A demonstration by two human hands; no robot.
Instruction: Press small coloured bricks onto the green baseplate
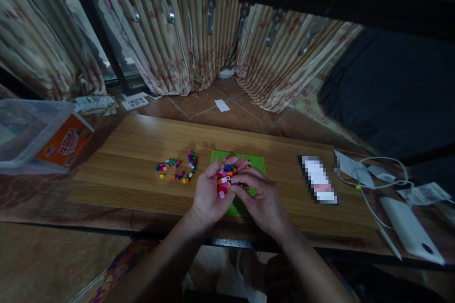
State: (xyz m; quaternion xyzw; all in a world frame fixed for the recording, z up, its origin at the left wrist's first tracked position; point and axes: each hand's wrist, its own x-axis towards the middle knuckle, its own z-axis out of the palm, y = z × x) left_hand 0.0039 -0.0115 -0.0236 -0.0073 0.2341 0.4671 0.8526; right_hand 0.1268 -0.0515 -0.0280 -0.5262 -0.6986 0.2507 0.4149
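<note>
My left hand (209,194) is cupped palm up and holds a heap of small toy bricks (224,180) in pink, red, white, blue, orange and other colours. At the heap's right side, the thumb and forefinger of my right hand (265,199) are pinched together, with a purplish toy brick partly showing between them. Both hands are over a green studded baseplate (258,163), which they largely cover. To the left, loose toy bricks (192,161) form a curved line on the wooden board, with a second loose cluster (167,165) beside it.
The wooden board (117,165) spans the table. A phone (319,180) lies to the right, its screen blurred. Beyond it are a white cable (377,158), papers (353,168) and a white power bank (410,229). A clear plastic box (31,137) stands at the left edge.
</note>
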